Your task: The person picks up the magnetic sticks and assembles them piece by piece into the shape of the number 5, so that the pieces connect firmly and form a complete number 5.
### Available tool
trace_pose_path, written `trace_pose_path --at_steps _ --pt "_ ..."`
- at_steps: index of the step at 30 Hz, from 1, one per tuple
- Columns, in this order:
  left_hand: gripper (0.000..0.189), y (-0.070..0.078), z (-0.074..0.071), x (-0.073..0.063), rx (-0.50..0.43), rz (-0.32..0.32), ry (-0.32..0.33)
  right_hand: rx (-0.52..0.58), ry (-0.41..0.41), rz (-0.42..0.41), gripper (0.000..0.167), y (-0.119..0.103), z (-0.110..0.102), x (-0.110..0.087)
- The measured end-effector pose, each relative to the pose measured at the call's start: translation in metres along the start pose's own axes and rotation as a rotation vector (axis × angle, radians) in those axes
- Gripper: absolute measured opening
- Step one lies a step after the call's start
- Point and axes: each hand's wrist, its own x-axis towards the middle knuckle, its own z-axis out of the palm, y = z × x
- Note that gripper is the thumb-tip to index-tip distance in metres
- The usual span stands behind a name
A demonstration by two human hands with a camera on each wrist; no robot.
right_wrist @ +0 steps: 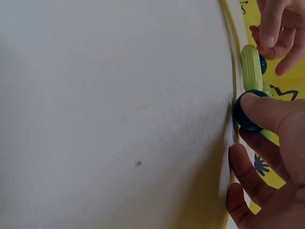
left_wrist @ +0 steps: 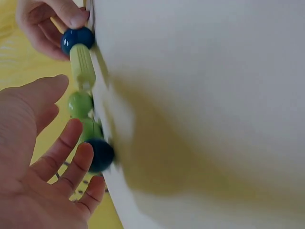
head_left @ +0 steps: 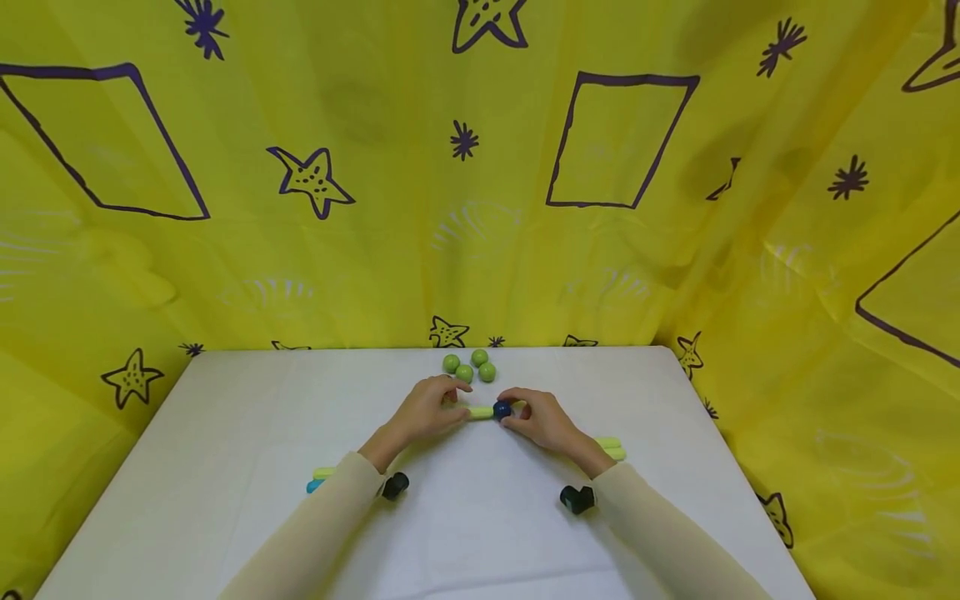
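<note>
In the head view, my right hand (head_left: 546,423) pinches a dark blue ball (head_left: 502,409) between thumb and fingers. A pale green ridged rod (head_left: 480,412) extends leftward from that ball, its end against it. My left hand (head_left: 429,410) is at the rod's other end, thumb and fingers spread apart. The left wrist view has a second dark blue ball (left_wrist: 100,155) beyond the left fingertips, partly covered by them; the head view hides it behind the hand. Several green balls (head_left: 464,373) sit just past both hands.
Pale green rods (head_left: 611,447) lie by the right forearm. Another pale green rod (head_left: 324,472) and a blue piece (head_left: 315,485) show partly under the left sleeve. The white table (head_left: 480,533) meets a yellow patterned curtain (head_left: 390,250) at its back and sides.
</note>
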Motion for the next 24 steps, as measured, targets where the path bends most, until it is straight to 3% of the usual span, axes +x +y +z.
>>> trace_pose_path --at_steps 7,15,24 --pt "0.038 -0.013 -0.011 -0.007 -0.003 -0.021 0.099 0.012 -0.025 -0.020 0.036 0.001 -0.004 -0.001" --pt "0.038 -0.027 -0.006 -0.004 0.050 -0.054 0.261 0.009 -0.036 -0.001 0.037 0.004 -0.003 0.000" --pt "0.039 -0.028 -0.001 0.005 0.088 -0.112 0.301 0.019 -0.024 -0.001 0.037 0.004 -0.002 0.000"
